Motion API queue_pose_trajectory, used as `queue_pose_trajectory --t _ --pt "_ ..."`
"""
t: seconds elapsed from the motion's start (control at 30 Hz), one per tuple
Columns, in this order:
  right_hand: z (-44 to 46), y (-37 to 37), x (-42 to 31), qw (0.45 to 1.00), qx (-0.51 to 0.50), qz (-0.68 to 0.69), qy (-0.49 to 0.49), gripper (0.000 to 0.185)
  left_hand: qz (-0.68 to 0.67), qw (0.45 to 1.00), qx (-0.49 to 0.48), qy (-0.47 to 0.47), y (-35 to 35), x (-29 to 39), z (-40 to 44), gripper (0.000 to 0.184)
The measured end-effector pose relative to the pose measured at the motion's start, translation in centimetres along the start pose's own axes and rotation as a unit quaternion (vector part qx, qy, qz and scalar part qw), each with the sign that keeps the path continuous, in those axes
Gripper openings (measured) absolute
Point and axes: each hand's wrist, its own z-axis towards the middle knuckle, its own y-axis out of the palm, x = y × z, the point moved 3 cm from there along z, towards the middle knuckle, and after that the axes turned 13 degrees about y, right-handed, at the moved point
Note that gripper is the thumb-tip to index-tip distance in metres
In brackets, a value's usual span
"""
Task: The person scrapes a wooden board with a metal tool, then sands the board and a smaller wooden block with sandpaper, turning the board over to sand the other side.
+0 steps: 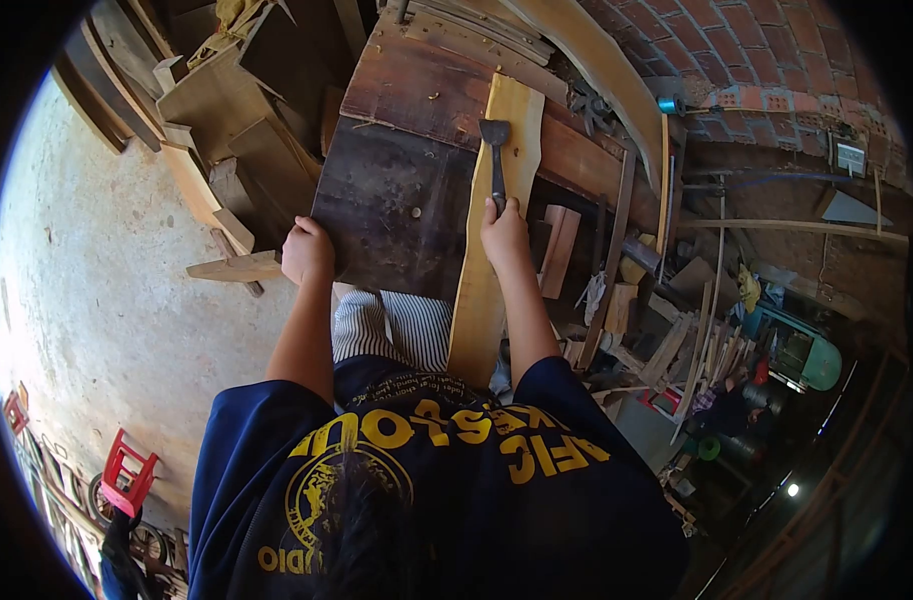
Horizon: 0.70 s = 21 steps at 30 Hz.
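My right hand [505, 232] is wrapped around the handle of a scraper [497, 150] with a dark, flared flat blade. The blade points away from me and lies over a pale yellow plank [518, 165] with a wavy edge. My left hand [309, 250] is closed on the left edge of a dark, stained wooden board [389, 210]; its fingertips are hidden. This board lies left of the plank, in front of my striped trousers. Beyond it is a reddish-brown wooden surface [417, 85] with small bits scattered on it.
Wood panels [209, 105] lean at the upper left above the concrete floor [107, 260]. A pointed wood piece [235, 268] is near my left hand. Offcuts [667, 350] are piled on the right, below a brick wall [717, 45]. A red stool [130, 472] stands lower left.
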Motion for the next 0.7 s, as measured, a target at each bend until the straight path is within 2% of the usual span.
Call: queue_pose_trajectory --t 0.23,0.3,0.33,0.37,0.47,0.63,0.7 --pt "-3.7 1.8 2.4 0.999 -0.027 0.007 -0.028 0.039 0.001 1.0 0.009 -0.003 -0.2 -0.1 0.5 0.055" --pt "-2.4 1.0 0.5 1.0 -0.011 0.006 -0.006 0.039 -0.001 1.0 0.0 -0.004 -0.3 0.0 0.3 0.055" --pt "-0.4 0.4 -1.0 0.995 -0.065 0.059 0.052 0.04 0.0 1.0 -0.001 -0.007 -0.3 0.0 0.0 0.055" --pt "0.1 0.5 -0.8 0.995 -0.067 0.06 0.053 0.04 -0.002 1.0 -0.001 -0.01 -0.4 -0.1 -0.1 0.055" --pt "0.7 -0.8 0.0 1.0 -0.011 -0.017 -0.022 0.039 -0.003 1.0 -0.002 -0.002 -0.4 0.0 -0.2 0.056" --pt "1.8 -4.4 0.4 0.992 0.001 -0.117 -0.038 0.036 -0.001 1.0 0.012 0.016 -0.1 -0.1 0.3 0.056" --pt "2.1 -5.4 0.7 0.98 0.026 -0.177 -0.083 0.035 0.007 1.0 0.014 0.007 -0.2 0.0 0.1 0.056"
